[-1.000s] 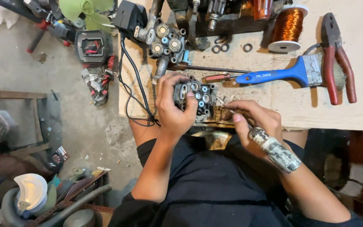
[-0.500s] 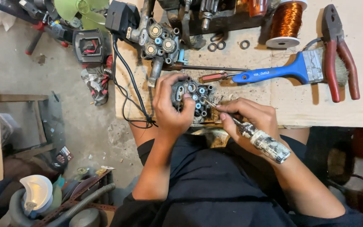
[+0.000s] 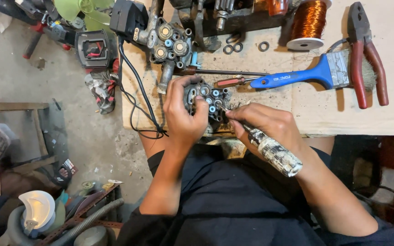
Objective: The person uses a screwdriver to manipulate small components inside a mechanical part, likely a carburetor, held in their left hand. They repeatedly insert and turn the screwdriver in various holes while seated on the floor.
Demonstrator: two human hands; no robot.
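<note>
A metal valve block [image 3: 208, 102] is gripped at the surface [image 3: 343, 114] edge by the left hand [image 3: 183, 114], fingers curled around it, while a tool's worn handle [image 3: 274, 152] is pinched by the right hand [image 3: 265, 123] (tip against the block). A blue brush [image 3: 297, 77] and red pliers [image 3: 365, 54] lie beyond; a littered concrete floor [image 3: 46, 91] is seen at left.

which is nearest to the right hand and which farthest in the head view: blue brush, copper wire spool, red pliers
From the right hand:
1. Blue brush, on the board just above the hand.
2. Copper wire spool, at the top edge, further up.
3. Red pliers, far right of the board.
</note>
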